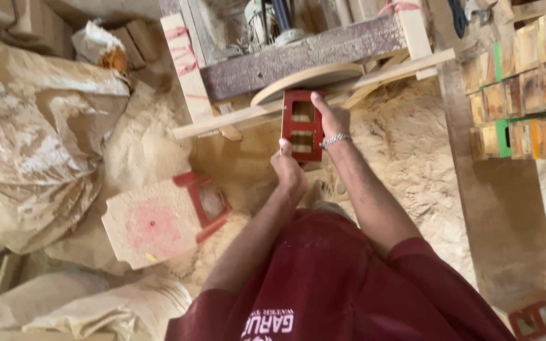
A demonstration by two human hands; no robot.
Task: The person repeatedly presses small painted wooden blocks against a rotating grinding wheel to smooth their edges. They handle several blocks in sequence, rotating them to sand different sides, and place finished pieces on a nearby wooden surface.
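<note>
- Upper left to mid left of the frame: crumpled sacks (33, 139) heaped on sawdust (406, 145).
- Lower left of centre: a pale board (153, 221) with a pink stain, lying flat, touching a red frame piece (206, 205) at its right edge.
- Top centre: a workbench (304, 53) with a round disc (308, 79) beneath its edge, just above the held piece.
- Centre: a red frame (302, 125) with two square openings, held upright between both hands, its top near the disc.
- Probably light and stiff, wooden by the look, painted, with thin bars between the openings that could snap under twisting; best held by the outer rails, as now.
- Left hand (289, 172) below the frame, closed around its lower edge, forearm rising from the lower centre.
- Right hand (331, 120) on the frame's right rail, thumb stretched up along its top corner, fingers behind and hidden; a metal bracelet (335, 139) at the wrist, arm extended straight.
- Right of the frame: stacked wooden blocks (526, 88) with green strips, upper right.
- Lower right corner: another red frame (538, 317) on the ground.
</note>
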